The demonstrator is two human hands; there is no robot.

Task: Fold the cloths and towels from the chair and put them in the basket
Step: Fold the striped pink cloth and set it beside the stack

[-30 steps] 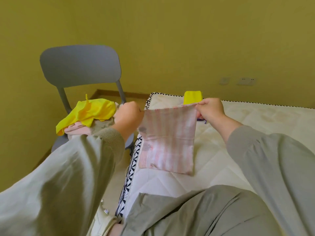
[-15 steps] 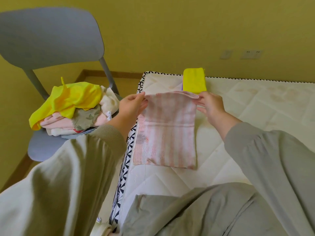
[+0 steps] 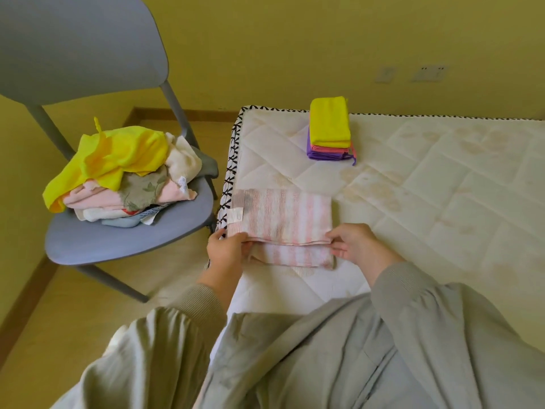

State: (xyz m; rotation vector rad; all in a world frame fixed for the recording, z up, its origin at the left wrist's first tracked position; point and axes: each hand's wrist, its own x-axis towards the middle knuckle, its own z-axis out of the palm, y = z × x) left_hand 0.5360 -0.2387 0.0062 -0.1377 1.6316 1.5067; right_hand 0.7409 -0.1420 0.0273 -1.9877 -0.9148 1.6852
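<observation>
On the mattress (image 3: 427,202), with the chair (image 3: 118,243) and its cloth pile (image 3: 124,172) at 10 o'clock, the pink striped towel (image 3: 283,216) is laid. Its folded edge is pinched by the left hand (image 3: 227,252) at 7 o'clock and the right hand (image 3: 354,246) at 5 o'clock.

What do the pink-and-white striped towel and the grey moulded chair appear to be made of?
The pink-and-white striped towel looks like soft woven cotton: it folds flat and carries a sewn label. The grey moulded chair is probably matte plastic: a smooth, seamless curved shell.

Quilted mattress (image 3: 442,187) — yellow wall (image 3: 295,39) behind
</observation>
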